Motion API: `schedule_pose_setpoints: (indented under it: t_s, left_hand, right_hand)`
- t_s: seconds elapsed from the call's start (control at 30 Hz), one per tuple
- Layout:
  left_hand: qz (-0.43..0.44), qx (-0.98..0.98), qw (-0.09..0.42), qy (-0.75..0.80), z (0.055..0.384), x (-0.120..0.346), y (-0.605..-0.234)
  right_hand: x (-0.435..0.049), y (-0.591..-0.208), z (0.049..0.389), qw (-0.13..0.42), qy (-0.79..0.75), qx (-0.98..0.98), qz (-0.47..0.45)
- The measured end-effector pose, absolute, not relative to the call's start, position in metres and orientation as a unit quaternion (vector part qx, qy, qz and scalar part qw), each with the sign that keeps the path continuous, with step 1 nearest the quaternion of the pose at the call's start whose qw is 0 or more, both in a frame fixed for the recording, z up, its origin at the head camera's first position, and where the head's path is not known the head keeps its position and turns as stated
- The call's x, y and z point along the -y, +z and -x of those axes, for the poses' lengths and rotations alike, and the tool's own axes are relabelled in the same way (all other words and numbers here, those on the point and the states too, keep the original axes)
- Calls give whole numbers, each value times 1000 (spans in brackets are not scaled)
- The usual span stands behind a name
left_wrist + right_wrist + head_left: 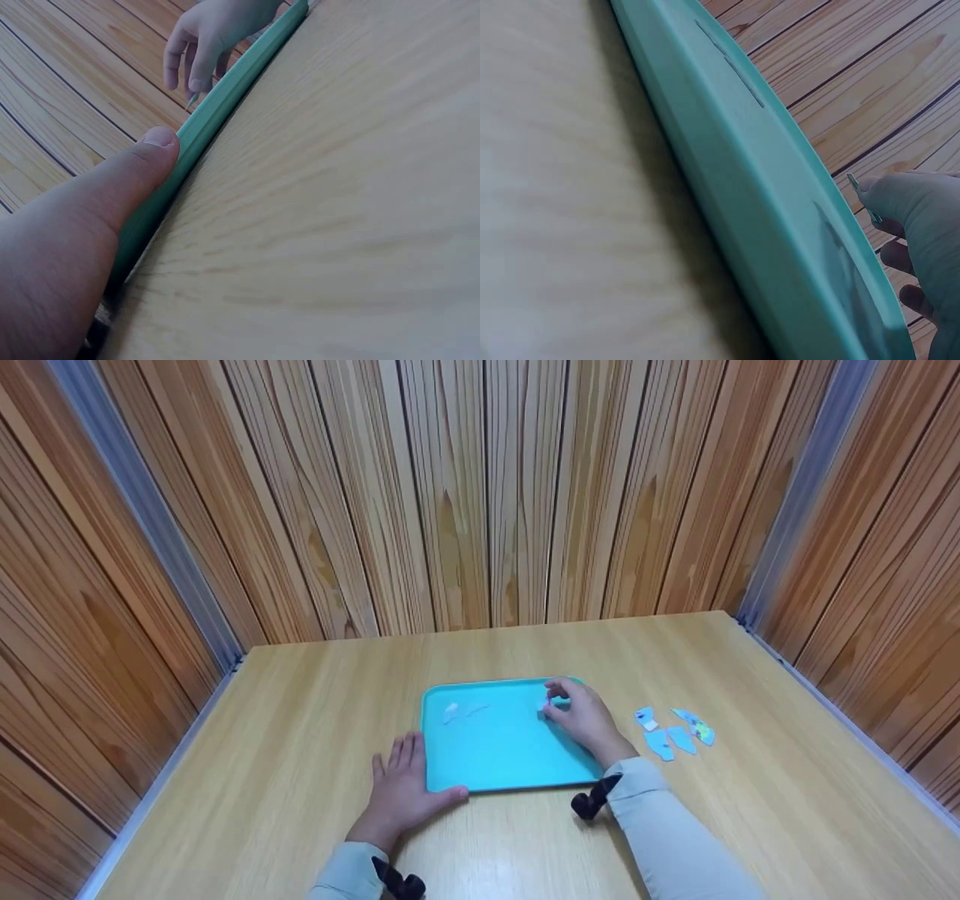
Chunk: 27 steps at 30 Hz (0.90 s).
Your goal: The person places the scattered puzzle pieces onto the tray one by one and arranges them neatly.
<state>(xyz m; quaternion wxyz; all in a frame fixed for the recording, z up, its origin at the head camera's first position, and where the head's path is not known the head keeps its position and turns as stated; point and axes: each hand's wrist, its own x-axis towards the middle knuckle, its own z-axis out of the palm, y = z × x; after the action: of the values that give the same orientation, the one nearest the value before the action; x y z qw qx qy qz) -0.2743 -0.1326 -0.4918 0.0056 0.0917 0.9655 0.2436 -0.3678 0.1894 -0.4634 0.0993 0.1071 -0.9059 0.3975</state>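
- Pinches a small piece between thumb and fingertips of the right hand, over the far right part of a turquoise tray; turns it edge-on in the right wrist view.
- Cannot tell whether it touches the tray floor.
- Curls the right hand's other fingers loosely, near the far rim; crosses the tray's right edge with the back of the hand and the wrist.
- Lays two thin pale pieces flat in the far left part of the tray, just beside each other and inside the rim; leaves a wide stretch of tray floor between them and the right hand.
- Gives most room at the middle and near half of the tray, rim to rim.
- Rests the left hand at the near left corner, unclenched: sets straight fingers on the table along the left edge, thumb against the near rim.
- Groups blue pieces on the table to the right of the tray, apart from its rim; shows yellow-green print on the rightmost.
- Spreads bare wood left of the left hand and between the tray and the far table edge.
- Wears a black device at each pale sleeve's cuff; brings the right one just beside the tray's near right corner.
- Bounds the table with a wood-plank wall behind and more planks at both sides.
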Motion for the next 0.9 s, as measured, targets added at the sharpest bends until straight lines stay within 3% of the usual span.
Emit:
schedule_pose_setpoints:
  t_s: [0.9]
  left_hand:
    - [-79,-967,23,242,275,132,-491]
  right_hand:
    - [-135,-483,374,114,407,900,-107]
